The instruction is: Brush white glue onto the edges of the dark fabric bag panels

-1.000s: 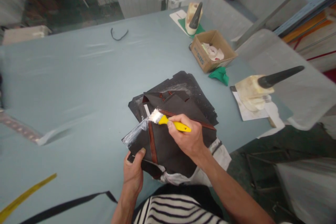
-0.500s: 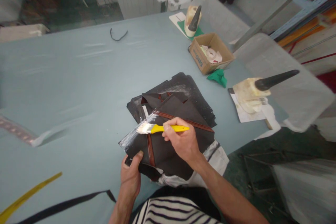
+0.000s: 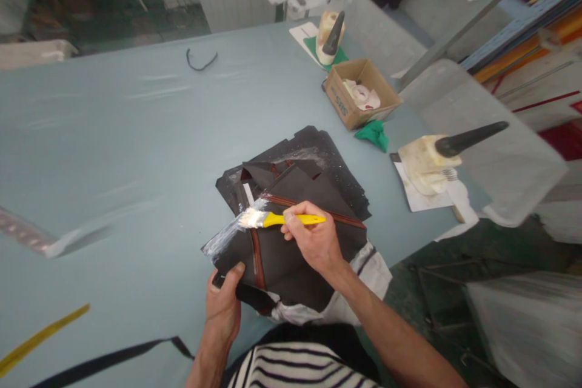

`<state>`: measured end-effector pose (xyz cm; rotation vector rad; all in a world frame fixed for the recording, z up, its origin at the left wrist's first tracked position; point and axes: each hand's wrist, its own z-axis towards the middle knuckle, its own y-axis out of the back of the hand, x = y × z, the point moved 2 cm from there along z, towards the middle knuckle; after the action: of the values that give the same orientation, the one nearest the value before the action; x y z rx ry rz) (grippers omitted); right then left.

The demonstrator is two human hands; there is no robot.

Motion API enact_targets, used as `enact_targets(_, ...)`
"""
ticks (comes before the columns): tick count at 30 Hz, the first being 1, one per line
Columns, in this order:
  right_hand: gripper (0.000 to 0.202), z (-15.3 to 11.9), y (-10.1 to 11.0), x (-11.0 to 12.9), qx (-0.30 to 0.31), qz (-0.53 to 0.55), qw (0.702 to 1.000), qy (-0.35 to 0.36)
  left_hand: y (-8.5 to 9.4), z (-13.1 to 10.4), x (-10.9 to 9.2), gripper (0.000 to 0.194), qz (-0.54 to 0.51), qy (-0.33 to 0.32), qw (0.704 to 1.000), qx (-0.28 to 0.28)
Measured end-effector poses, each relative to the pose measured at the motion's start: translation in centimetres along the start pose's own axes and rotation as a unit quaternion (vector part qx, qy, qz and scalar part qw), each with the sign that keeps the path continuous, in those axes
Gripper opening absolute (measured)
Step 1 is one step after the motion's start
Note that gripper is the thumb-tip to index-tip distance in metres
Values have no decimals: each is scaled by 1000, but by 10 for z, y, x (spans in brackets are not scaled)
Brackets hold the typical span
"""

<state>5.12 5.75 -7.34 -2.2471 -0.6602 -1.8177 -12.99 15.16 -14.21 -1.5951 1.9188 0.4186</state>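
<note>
My right hand (image 3: 313,236) is closed around the yellow handle of a paintbrush (image 3: 273,219). The brush's bristles, coated in white, touch the edge of a dark brown piece (image 3: 291,254) with reddish-brown stripes. A white smear of wet-looking coating runs along that edge. Gripping the near left corner of the same piece is my left hand (image 3: 225,300), thumb on top and fingers hidden beneath. Under the piece lies a black panel (image 3: 339,163) with white smudges. Whitish cloth or lining (image 3: 375,273) shows at the piece's near right side.
On the right stand a cardboard box (image 3: 350,106) with a tape roll, a green cloth (image 3: 373,134) and a whitish block-shaped container (image 3: 425,160) with a black handle. A similar container (image 3: 327,42) stands farther back. Black (image 3: 113,361) and yellow strips (image 3: 45,339) lie at left.
The brush has moved slightly up along the coated edge, and the white smear there looks a little wider. My left hand keeps its hold. The whole view has shifted slightly.
</note>
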Motion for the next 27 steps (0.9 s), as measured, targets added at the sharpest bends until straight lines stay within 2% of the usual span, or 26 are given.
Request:
enact_targets(4, 30, 4, 2, -4, -52, 12, 998, -23, -1, -1, 0, 39, 5, -7, 1000, 17)
enact_targets(8, 32, 3, 1, -9, -10, 25, 998, -64, -1, -1, 1, 40, 2, -3, 1000, 14)
enact_targets(10, 32, 3, 3, -9, -17, 30, 997, -62, 0, -1, 1, 41, 0, 0, 1000, 15)
enact_targets(13, 30, 4, 6, -7, -40, 27, 998, -30, 0, -1, 2, 42, 0, 0, 1000, 16)
enact_targets(18, 28, 6, 7, -3, 14, -8, 1000, -10, 1, -2, 1, 43, -5, 6, 1000, 13)
enact_targets(23, 25, 10, 12, 8, -21, -106, 991, 73, 1, -3, 0, 45, 0, 6, 1000, 15)
enact_targets(27, 22, 1, 12, 14, -38, -152, 981, 118, 1, -2, 0, 46, -4, 14, 1000, 6)
